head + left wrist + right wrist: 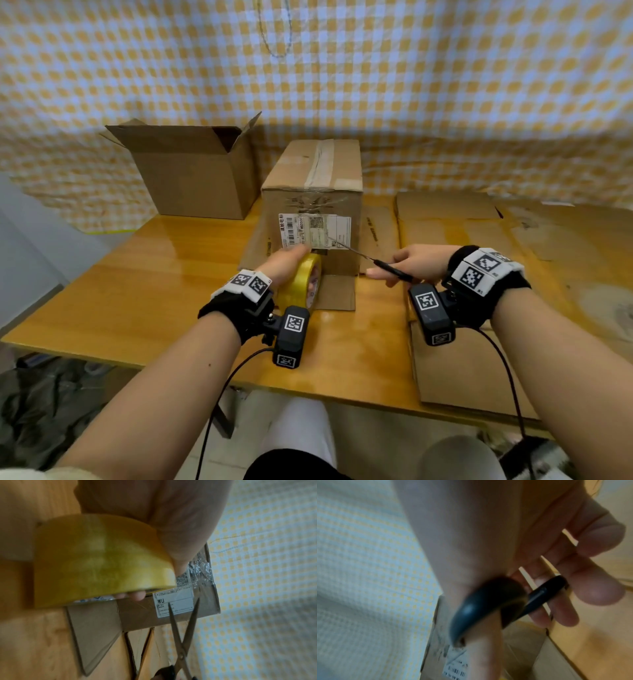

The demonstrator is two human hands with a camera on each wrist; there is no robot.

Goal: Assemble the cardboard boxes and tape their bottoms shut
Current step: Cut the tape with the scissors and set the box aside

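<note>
Left hand (286, 262) fingertips buried inside the tape roll (301, 282) in the head view, only two tips peeking past its rim (135, 595) at the wrist. Scissors (368, 258) handles mostly covered by the right hand (411, 263); blades a thin sliver from above, tips lost against the shipping label (315, 229), handle loops smeared by blur (481, 607) and the blades out of sight at the right wrist. Label print too small to read beyond "WU" (161, 601); strip between roll and taped box (313, 178) not discernible.
</note>
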